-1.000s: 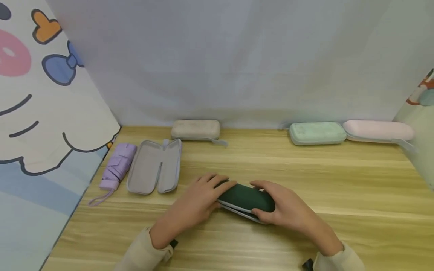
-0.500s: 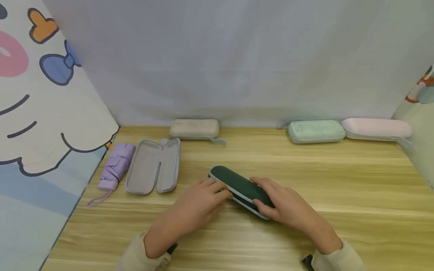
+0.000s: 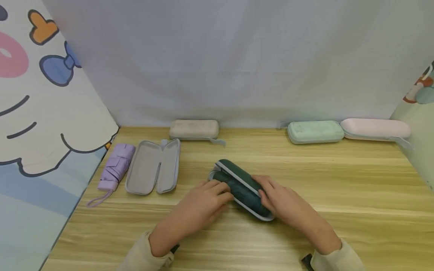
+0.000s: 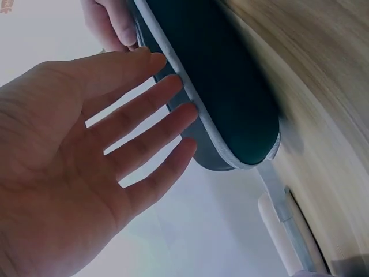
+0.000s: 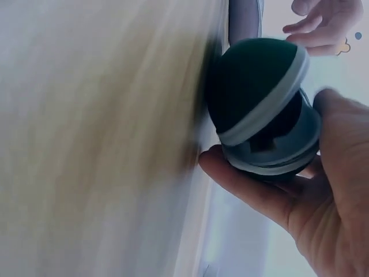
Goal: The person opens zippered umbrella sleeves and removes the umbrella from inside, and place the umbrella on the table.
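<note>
On the wooden table, near its front middle, I am seeing a dark green case lying at a slant, its lid standing partly raised. Inside, a dark teal bundle is showing along the gap; its folds are blending into the shadow, and I cannot make out its full shape.

The right hand is holding the case's right end, thumb and fingers closed around it and covering part of the lid. The left hand is keeping a loose shape at the near rim, gripping nothing that I can see. From the head its fingertips are partly hiding; the left wrist view is showing them spread and nearly straight against the pale edging, though I cannot tell how firmly they are pressing. In the right wrist view the table is blurring, and only the case's end is facing me, its interior mostly dark.

Left of the hands, a grey case is lying open beside a purple folded umbrella. Along the back, a beige case, a mint case and a pink case are resting closed, their contents hidden. Both pale sleeves are running out of the head view's lower edge.
</note>
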A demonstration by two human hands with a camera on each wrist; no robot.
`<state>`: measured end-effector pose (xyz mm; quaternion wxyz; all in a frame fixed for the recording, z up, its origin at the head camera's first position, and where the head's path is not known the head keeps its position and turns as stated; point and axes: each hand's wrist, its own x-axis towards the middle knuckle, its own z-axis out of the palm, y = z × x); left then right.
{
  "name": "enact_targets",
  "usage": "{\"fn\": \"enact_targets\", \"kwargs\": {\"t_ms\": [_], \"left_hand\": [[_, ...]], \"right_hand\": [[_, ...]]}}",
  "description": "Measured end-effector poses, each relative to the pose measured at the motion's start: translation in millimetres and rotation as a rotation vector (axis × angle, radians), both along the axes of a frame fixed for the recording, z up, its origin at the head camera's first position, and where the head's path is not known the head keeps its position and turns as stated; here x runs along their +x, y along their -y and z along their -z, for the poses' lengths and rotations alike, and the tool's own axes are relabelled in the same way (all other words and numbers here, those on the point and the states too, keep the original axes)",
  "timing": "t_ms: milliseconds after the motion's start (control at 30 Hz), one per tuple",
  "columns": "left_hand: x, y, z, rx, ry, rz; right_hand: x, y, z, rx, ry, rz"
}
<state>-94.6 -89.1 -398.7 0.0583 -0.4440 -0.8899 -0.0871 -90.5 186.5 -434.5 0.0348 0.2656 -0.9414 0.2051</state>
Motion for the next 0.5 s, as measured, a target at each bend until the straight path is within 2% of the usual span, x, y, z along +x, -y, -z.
{"fn": "enact_targets", "kwargs": {"t_ms": [133, 267, 400, 500], "left_hand": [[-1.2, -1.4, 1.3, -0.008, -0.003, 0.0], [-2.6, -5.3, 4.1, -0.021, -0.034, -0.027], [-6.5, -12.7, 5.4, -0.043, -0.106, -0.055], [-12.8, -18.4, 5.0, -0.065, -0.142, -0.044]], "right_hand": [[-1.8, -9.6, -0.5, -0.027, 0.021, 0.057], [-4.3, -17.6, 0.6, -0.025, 0.01, 0.087], [-5.4, -19.3, -0.2, 0.058, -0.033, 0.083], [-4.6, -18.5, -1.4, 0.13, -0.066, 0.074]]}}
